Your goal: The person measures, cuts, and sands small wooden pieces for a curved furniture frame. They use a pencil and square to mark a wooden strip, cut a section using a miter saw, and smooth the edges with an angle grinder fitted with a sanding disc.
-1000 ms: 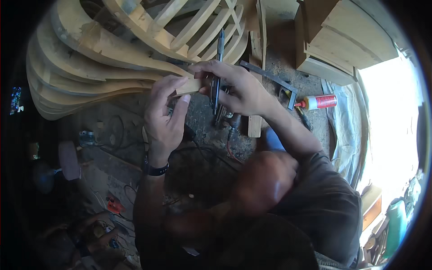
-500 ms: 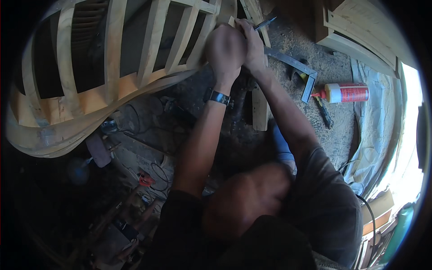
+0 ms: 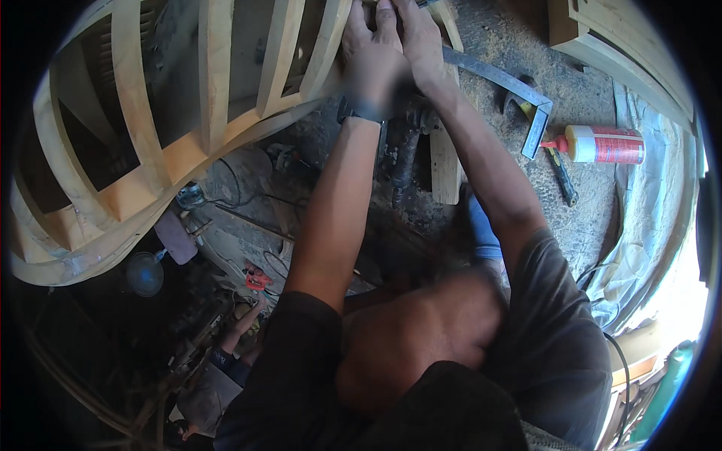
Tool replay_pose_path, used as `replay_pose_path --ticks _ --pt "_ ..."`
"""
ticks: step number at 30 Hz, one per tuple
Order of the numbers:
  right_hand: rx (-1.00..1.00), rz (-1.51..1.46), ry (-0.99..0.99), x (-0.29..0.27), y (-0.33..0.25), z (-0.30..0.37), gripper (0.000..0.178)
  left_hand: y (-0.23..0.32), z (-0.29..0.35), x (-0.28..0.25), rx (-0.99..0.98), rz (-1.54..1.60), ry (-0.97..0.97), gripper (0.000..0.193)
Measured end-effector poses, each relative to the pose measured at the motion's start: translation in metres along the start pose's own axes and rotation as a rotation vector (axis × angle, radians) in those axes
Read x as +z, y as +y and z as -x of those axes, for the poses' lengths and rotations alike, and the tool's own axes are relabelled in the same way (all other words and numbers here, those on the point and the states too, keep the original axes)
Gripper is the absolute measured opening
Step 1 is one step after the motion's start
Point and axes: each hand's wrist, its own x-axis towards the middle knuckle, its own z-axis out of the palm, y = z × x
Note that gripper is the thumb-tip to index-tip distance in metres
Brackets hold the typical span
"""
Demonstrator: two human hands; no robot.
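At the top edge, beside the end of a curved, slatted wooden frame, my two hands are close together. My left hand wears a dark watch; its fingers stretch forward and apart, their tips partly cut off by the picture edge. Against it lies my right hand, with the end of a thin blue pencil barely showing at its fingers. What lies under the fingertips is hidden. Right of my right forearm, a metal carpenter's square rests on the dusty floor, partly over a round black-and-yellow item.
A red-and-white glue bottle and a black-and-yellow tool lie beside the square. A wooden cabinet stands far right, above plastic sheeting. A short plank lies below my hands. Lower left are cables, a red tool and another person.
My hands sit higher in the picture, and the whole scene has shifted. The left hand's fingers, blurred before, now show stretched out. The pencil, clearly visible before, is almost out of the picture.
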Motion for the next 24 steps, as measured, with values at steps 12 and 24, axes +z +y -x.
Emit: replay_pose_path --ticks 12,24 --pt "-0.018 -0.058 -0.085 -0.003 0.011 -0.006 0.040 -0.005 -0.003 0.015 -0.018 -0.160 0.164 0.044" --pt "-0.129 0.283 -0.061 -0.088 -0.026 0.089 0.038 -0.023 0.000 0.020 0.039 -0.056 0.229 0.043"
